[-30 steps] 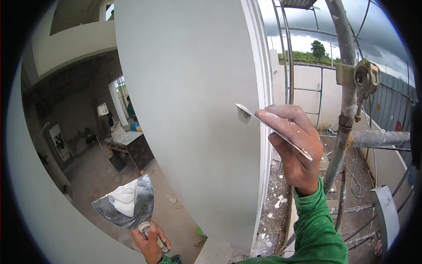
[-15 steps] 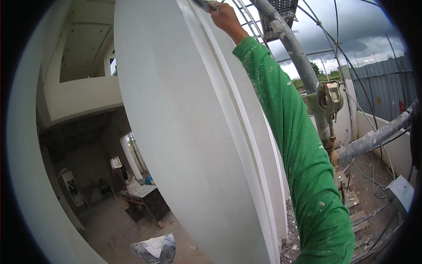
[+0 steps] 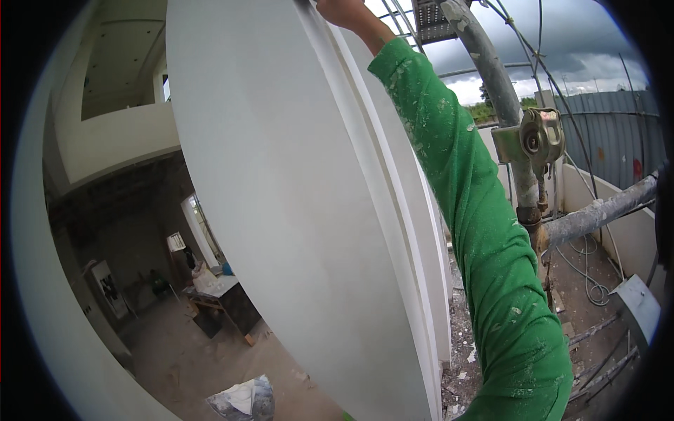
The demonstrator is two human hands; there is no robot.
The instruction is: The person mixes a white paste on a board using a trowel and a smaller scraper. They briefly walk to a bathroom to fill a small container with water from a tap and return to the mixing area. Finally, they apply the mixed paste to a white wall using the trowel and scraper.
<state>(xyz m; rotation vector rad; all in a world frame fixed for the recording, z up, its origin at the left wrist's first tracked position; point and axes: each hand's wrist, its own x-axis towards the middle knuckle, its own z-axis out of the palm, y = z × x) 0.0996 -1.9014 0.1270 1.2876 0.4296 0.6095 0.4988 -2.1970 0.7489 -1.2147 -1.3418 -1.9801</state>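
Note:
My right hand [image 3: 342,12] is raised to the top edge of the view, its fingers closed around a putty knife [image 3: 303,3]. Most of that tool is cut off by the frame. It meets the upper part of a narrow white raised trim [image 3: 365,133] that runs down the edge of a pale grey wall panel [image 3: 281,210]. A green sleeve [image 3: 484,231] specked with white covers my right arm. Low in the view is a grey metal blade or pan [image 3: 261,401] bearing white putty [image 3: 235,398]; what supports it is hidden. My left hand is out of view.
Close on the right stand a scaffold pole [image 3: 491,70], a metal clamp [image 3: 537,137] and a crossing pipe [image 3: 604,210]. Rubble [image 3: 460,372] lies below the wall. Left, inside the building, is a table [image 3: 223,286] on a dusty floor. A corrugated fence [image 3: 611,133] stands beyond.
My right hand has shifted slightly up and left, carrying the putty knife mostly past the top edge. The whole view has also shifted a little; the putty-laden blade sits slightly lower.

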